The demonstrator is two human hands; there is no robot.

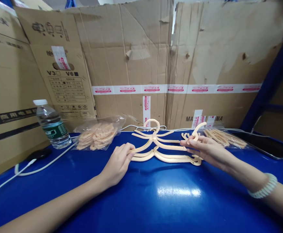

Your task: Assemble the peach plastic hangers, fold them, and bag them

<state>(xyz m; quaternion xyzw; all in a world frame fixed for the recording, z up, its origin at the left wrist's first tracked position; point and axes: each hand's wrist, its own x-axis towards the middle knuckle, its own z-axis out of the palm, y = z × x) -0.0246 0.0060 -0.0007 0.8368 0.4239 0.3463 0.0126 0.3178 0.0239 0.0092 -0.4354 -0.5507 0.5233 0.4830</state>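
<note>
My left hand [119,163] is closed around the left arm of a beige plastic hanger [164,143], whose hook stands up at the middle. In my right hand [209,149], a small curved beige hanger part [196,133] is pinched between thumb and fingers, beside the right end of that hanger. More hanger pieces [172,158] lie on the blue table [141,200] just in front of the held hanger. Others lie behind it, partly hidden by it. Several small curved pieces [185,136] rest near my right fingertips.
A clear bag of beige parts [96,135] lies at the left, another bag [226,137] at the right. A water bottle [53,127], a black device [39,154] and a white cable [46,168] are at the left. A dark tablet-like screen [260,145] lies far right. Cardboard [126,64] walls the back.
</note>
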